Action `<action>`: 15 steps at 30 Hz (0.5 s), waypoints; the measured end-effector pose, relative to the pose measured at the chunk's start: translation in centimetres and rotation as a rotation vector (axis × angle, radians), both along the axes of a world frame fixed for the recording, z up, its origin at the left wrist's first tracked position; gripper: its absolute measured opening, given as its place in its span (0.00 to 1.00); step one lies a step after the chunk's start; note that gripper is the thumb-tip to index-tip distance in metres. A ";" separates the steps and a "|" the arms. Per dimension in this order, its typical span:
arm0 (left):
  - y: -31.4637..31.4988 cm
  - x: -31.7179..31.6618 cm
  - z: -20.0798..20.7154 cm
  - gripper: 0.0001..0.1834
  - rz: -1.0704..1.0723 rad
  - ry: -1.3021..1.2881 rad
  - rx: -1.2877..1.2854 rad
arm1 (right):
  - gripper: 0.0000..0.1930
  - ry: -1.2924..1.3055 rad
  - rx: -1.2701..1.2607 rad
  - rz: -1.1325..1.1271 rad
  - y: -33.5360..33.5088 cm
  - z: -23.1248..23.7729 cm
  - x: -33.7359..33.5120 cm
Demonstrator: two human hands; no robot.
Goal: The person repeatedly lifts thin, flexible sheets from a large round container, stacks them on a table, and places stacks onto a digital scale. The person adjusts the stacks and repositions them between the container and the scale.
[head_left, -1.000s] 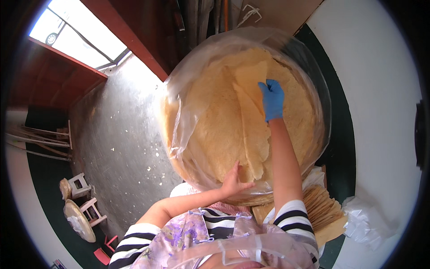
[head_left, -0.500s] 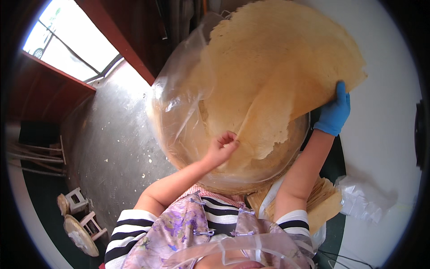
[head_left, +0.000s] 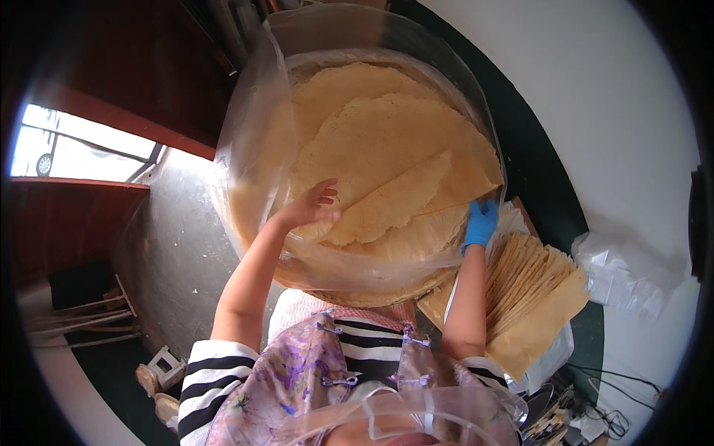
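Bare left hand on the folded flatbread, gloved right hand grabbing its edge, all over a bag-lined basket.

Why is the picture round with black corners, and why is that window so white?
Head view: the fisheye lens bends everything into a circle with a dark rim; the bright window is overexposed by daylight; glare streaks the clear plastic bag around the thin round yellow flatbreads.

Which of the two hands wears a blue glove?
The right hand, at the lower right edge of the round stack of thin flatbreads. The left hand is bare and rests on the top sheets.
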State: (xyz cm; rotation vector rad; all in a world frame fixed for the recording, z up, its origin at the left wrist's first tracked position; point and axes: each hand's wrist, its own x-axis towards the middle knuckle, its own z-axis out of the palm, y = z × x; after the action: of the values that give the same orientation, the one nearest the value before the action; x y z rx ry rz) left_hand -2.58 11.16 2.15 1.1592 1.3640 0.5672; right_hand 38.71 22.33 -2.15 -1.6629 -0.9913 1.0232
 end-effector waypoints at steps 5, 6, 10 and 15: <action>-5.4 3.2 0.0 0.54 -0.308 0.638 0.427 | 0.34 -1.086 0.181 0.386 0.4 5.3 -5.3; -5.8 3.8 -0.3 0.51 -0.332 0.684 0.491 | 0.35 -1.228 0.196 0.473 1.2 6.1 -6.2; -5.9 4.2 -1.6 0.31 -0.237 0.634 0.375 | 0.37 -1.664 0.129 0.695 5.7 6.4 -7.5; -5.2 2.2 -1.7 0.18 0.056 0.477 0.206 | 0.37 -1.457 -0.104 0.766 10.7 3.2 -5.1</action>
State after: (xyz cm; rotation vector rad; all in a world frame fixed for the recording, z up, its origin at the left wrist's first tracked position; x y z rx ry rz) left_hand -0.43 5.99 0.43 1.4912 1.7773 0.4965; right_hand 33.63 33.04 1.01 -2.0882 -2.6674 0.0650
